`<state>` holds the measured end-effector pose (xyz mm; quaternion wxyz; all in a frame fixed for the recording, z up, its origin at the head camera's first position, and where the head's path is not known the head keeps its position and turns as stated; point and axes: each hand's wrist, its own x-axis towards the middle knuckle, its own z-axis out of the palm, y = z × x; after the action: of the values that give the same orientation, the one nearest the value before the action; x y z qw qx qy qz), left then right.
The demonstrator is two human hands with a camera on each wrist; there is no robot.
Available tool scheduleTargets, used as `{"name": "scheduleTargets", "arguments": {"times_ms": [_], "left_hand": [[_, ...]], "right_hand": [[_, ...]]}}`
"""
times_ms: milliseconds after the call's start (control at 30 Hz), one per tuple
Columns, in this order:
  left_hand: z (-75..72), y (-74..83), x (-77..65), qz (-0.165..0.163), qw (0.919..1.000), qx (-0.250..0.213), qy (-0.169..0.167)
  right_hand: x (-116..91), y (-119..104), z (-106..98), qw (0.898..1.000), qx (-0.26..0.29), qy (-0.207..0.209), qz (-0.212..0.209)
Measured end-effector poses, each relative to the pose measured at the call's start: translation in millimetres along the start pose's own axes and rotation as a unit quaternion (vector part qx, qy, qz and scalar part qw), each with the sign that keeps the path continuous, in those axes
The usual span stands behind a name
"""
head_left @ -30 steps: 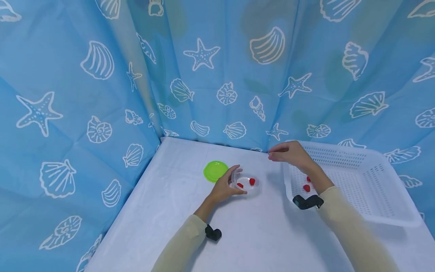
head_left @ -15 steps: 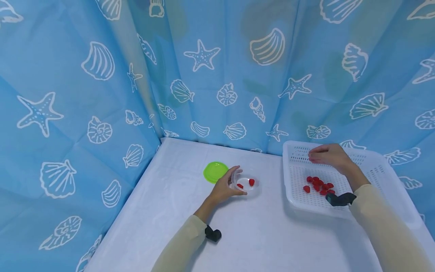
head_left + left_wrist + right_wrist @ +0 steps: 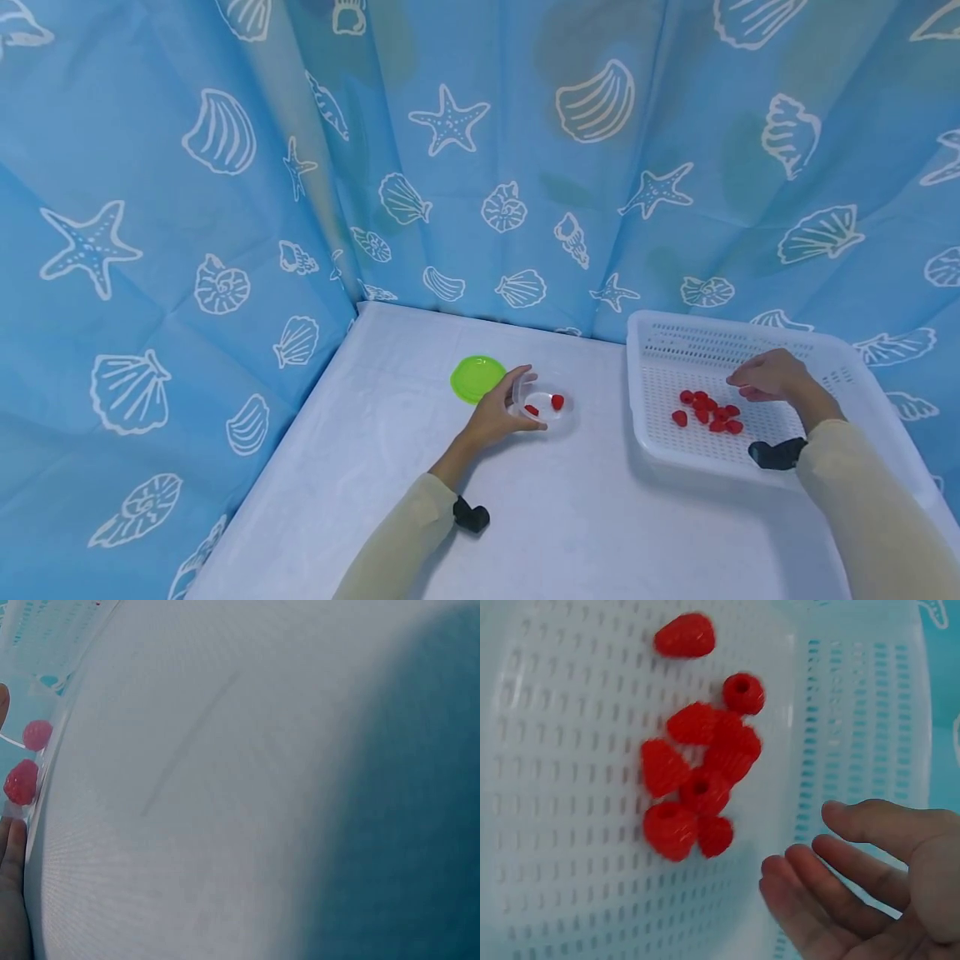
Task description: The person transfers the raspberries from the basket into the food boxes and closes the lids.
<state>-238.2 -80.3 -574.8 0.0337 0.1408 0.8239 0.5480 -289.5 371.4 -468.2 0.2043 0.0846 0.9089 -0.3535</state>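
My left hand (image 3: 495, 415) grips a small clear plastic container (image 3: 542, 423) from its left side, fingers on the far side and thumb on the near side. Two raspberries (image 3: 557, 402) lie inside it; the left wrist view catches them through the clear wall, one red raspberry (image 3: 22, 782) nearer the fingers. Over the white perforated basket (image 3: 642, 417), my right hand (image 3: 776, 380) hovers with loosely bent fingers and nothing between them. Several raspberries (image 3: 702, 790) sit in a cluster on the basket floor just beyond its fingertips, with one raspberry (image 3: 685, 635) slightly apart.
A round green lid (image 3: 476, 379) lies on the white tablecloth (image 3: 360, 467), behind and left of the clear container. The basket's raised wall (image 3: 633, 375) stands to the right of the container. A blue shell-patterned curtain (image 3: 465, 208) borders the table at the back and left.
My right hand has moved rightward from beside the basket's left rim to above its inside, then lower, uncovering the raspberries. My left hand keeps its hold on the container.
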Motion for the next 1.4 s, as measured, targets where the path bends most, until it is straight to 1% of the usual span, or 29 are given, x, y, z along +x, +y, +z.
{"name": "scheduleTargets", "arguments": {"times_ms": [100,267,433,500,667,800,900,1067,1200,1300,1400], "left_hand": [[-0.8,0.6,-0.5,-0.004,1.0000,-0.001,-0.002],[-0.9,1.4,-0.6,-0.007,1.0000,0.001,-0.002],[0.3,-0.2,0.1,-0.005,1.0000,0.005,-0.002],[1.0,-0.9,0.0,-0.006,1.0000,0.006,-0.003],[2.2,-1.8,-1.1,-0.006,0.9999,0.008,0.000],[3.5,-2.4,-0.8,-0.002,1.0000,0.008,-0.001],[3.6,-1.9,-0.6,-0.002,1.0000,0.007,-0.003],[2.4,-0.7,-0.4,-0.002,1.0000,0.009,-0.001],[1.3,-1.3,-0.5,0.000,0.9999,0.010,0.002],[1.1,-2.3,-0.6,0.001,0.9999,0.010,0.002],[1.3,-2.7,-0.1,0.003,0.9999,0.010,0.001]], "right_hand": [[0,7,-1,1.000,0.015,-0.008,0.022],[-1,12,1,0.999,0.009,-0.020,0.025],[0,13,2,0.998,-0.023,-0.054,0.016],[0,14,3,0.997,-0.041,-0.068,0.006],[2,16,5,0.994,-0.090,-0.061,-0.005],[5,20,6,0.992,-0.115,-0.055,-0.001],[7,22,6,0.992,-0.110,-0.055,0.001],[9,24,8,0.995,-0.080,-0.064,-0.002],[10,23,9,0.996,-0.059,-0.070,0.005],[10,21,11,0.996,-0.062,-0.066,0.008],[11,19,12,0.996,-0.067,-0.061,0.001]]}}
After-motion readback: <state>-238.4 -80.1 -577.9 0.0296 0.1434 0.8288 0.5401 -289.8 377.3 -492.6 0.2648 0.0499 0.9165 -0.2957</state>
